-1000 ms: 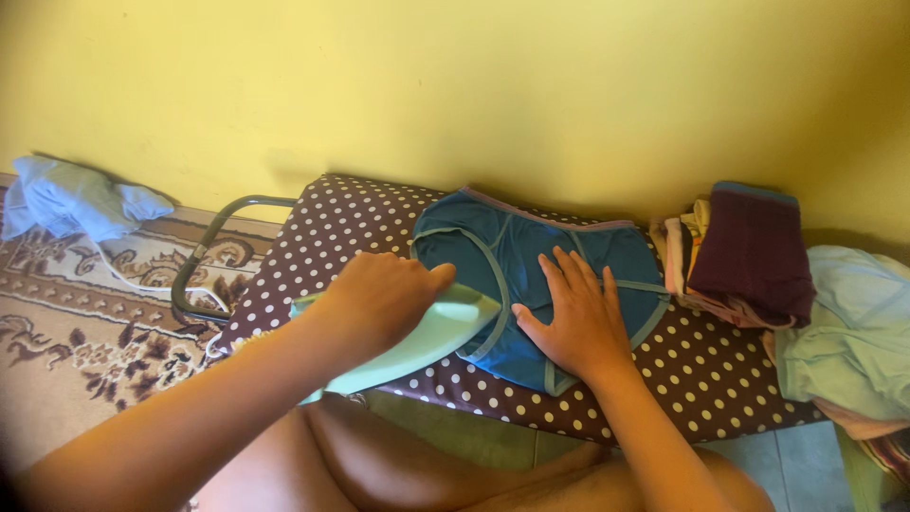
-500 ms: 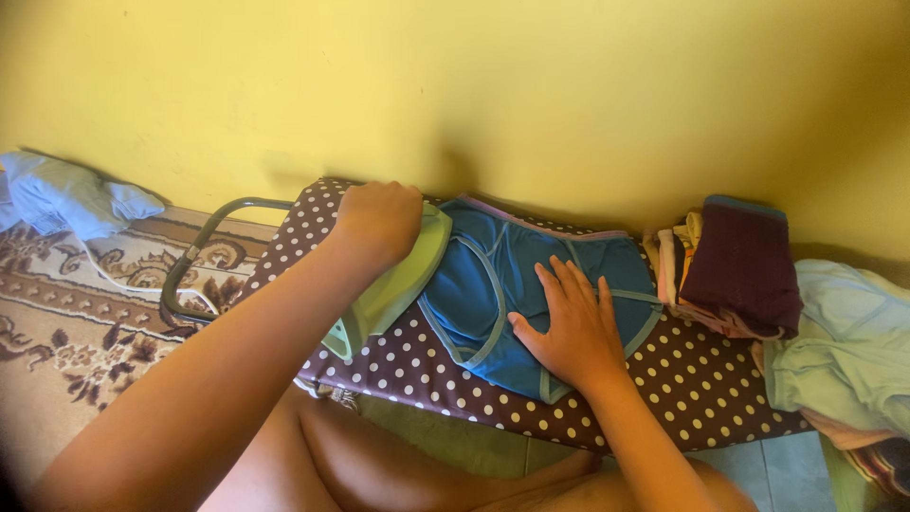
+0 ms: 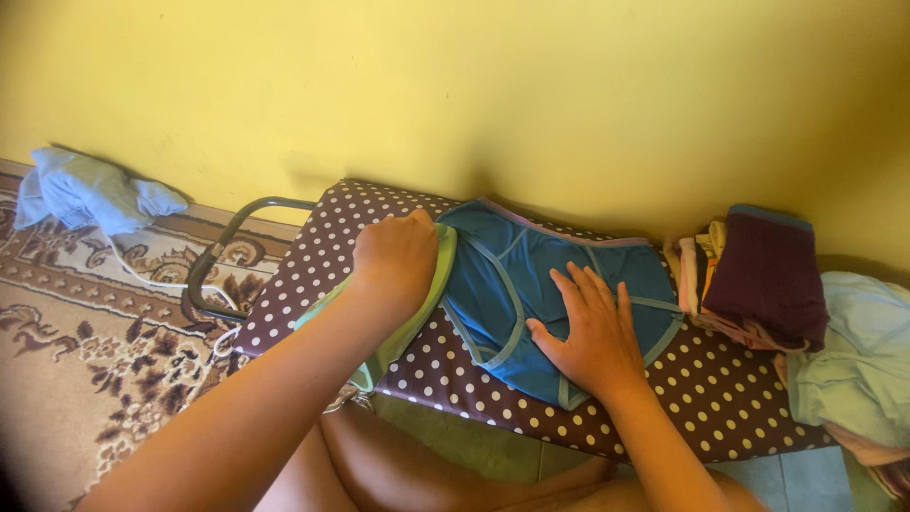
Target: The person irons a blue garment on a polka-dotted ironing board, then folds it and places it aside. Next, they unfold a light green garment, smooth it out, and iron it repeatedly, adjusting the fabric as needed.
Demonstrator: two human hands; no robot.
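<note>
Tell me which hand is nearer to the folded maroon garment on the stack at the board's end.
Right. The right hand lies flat on the blue garment, toward the maroon garment; the left hand grips the green iron farther away.

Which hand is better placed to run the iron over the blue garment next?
Probably the left hand: it already grips the green iron at the edge of the blue garment. The right hand lies flat on the cloth, pinning it to the dotted ironing board.
</note>
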